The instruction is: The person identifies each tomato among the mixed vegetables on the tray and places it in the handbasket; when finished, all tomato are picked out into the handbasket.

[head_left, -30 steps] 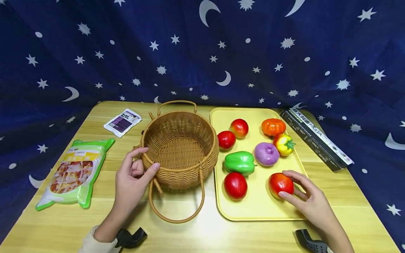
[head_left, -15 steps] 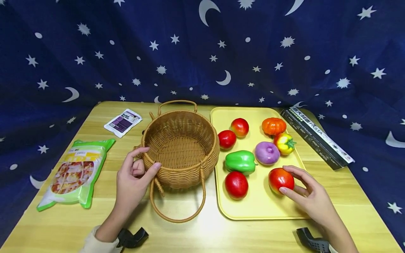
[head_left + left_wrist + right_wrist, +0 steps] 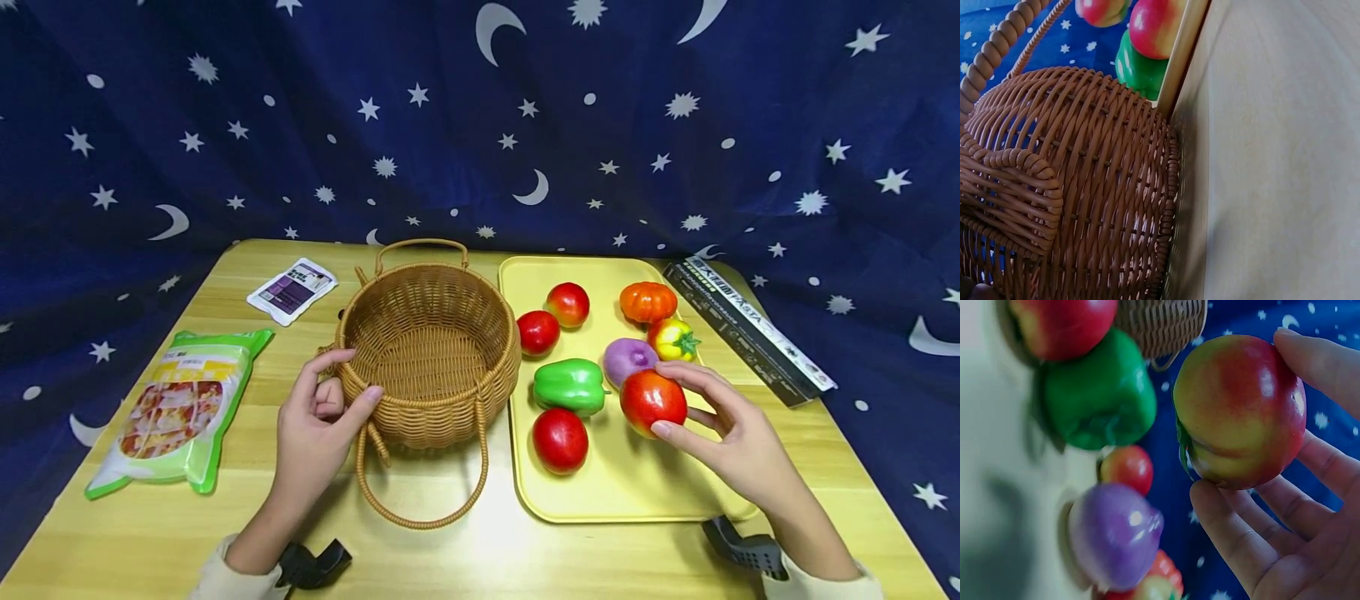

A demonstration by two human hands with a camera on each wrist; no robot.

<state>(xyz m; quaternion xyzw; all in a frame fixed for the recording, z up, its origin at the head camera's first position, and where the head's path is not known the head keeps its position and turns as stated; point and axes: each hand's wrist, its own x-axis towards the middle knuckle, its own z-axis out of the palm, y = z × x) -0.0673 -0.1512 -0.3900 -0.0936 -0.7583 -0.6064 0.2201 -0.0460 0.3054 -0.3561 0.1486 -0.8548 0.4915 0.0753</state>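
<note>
My right hand (image 3: pixel 727 429) holds a red-and-yellow toy peach (image 3: pixel 652 402) between thumb and fingers, raised over the yellow tray (image 3: pixel 577 498). A cleft and a green leaf on the peach (image 3: pixel 1238 412) show in the right wrist view. My left hand (image 3: pixel 318 417) grips the near left rim of a round wicker basket (image 3: pixel 427 421) with thumb and index finger. Nothing lies inside the basket. On the tray are a green bell pepper (image 3: pixel 570 386), a purple onion-shaped vegetable (image 3: pixel 627 358), a small orange pumpkin (image 3: pixel 647 302), a yellow-red vegetable (image 3: pixel 672 339) and several red fruits (image 3: pixel 560 440).
A black pasta box (image 3: pixel 750 329) lies along the tray's right side. Left of the basket are a green-edged food bag (image 3: pixel 180 408) and a small white-and-purple pouch (image 3: pixel 292 290). One basket handle (image 3: pixel 420 525) hangs down toward me; a starry blue curtain (image 3: pixel 450 125) stands behind.
My right hand has lifted the peach off the tray and moved it slightly left and away from me, partly covering the purple vegetable. The left hand and basket have stayed put.
</note>
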